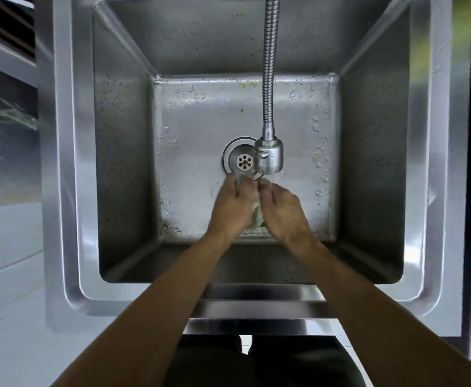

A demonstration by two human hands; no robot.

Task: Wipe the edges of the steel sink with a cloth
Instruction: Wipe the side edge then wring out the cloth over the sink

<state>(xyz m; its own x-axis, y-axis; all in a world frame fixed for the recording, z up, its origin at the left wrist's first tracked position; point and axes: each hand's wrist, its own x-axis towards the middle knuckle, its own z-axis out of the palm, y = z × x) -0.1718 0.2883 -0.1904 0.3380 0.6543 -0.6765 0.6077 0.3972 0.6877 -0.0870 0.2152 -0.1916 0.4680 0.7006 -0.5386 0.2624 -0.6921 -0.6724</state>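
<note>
Both hands down inside the steel sink (69, 163), bunched together around a pale greenish cloth (256, 216). Left hand (233, 208) and right hand (281, 210) each curled onto that cloth, squeezing it between them just below the faucet head (269, 157) and right next to the drain (241, 160). Cloth mostly hidden by fingers, sitting over the basin floor, well away from the rim. Water droplets scattered across the bottom, flexible metal faucet hose (270, 65) hanging down the middle.
</note>
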